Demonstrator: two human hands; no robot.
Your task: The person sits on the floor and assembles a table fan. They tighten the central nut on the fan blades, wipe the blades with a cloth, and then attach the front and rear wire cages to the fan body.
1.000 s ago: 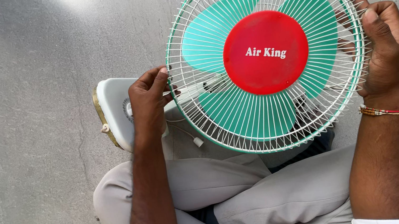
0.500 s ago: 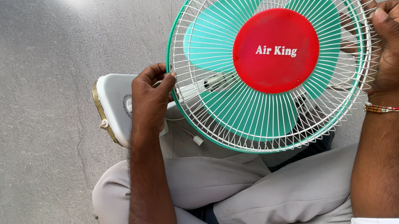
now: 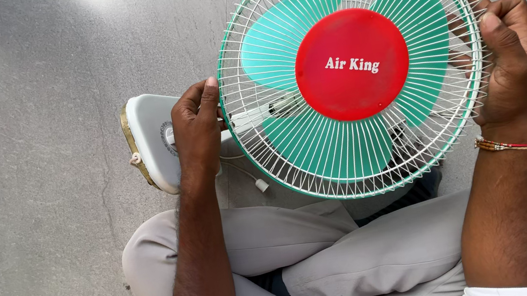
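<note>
Shifted slightly left since half a second ago: round white wire fan guard with its red plastic centre disc, and both hands along with it. Underneath everything, plain grey stone floor, matte, faintly mottled, crossed by thin joint lines, brighter near the top edge. Resting on that floor at the left, white rounded fan base with a brass-coloured edge. Just right of it, left hand, fingers curled and pinching the guard's left rim. Behind the wires, teal plastic blades; guard held tilted above crossed legs in grey trousers. At the far right, right hand, fingers closed around the guard's right rim, thumb on top, beaded bracelet at the wrist.
</note>
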